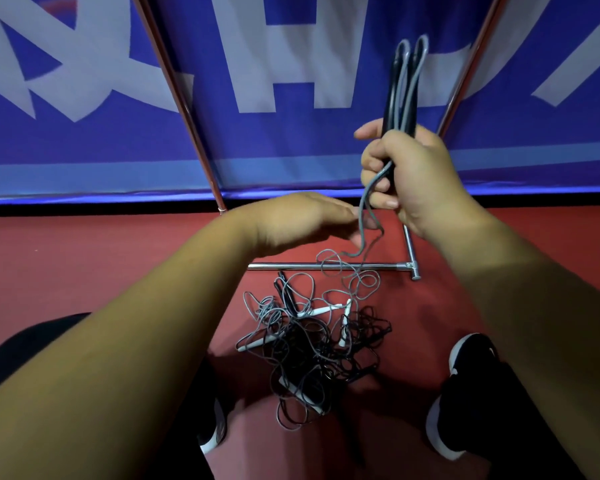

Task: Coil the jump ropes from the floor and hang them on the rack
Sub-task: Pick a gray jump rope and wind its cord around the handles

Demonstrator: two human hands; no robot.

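Your right hand (409, 174) is clamped round a grey jump rope (362, 209), its black handles (388, 98) and folded loops upright; your left hand (305, 220), fingers nearly straight, touches the slack cord just beside; below, a tangle of thin ropes (312, 341) lies on the matte red floor (84, 254), lapping the chrome rack (291, 266); a blue banner (291, 140) hangs behind.

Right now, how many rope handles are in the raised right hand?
2 black handles, both upright and side by side in the right hand: one on the left, the other just right of it. The fist could hide more.
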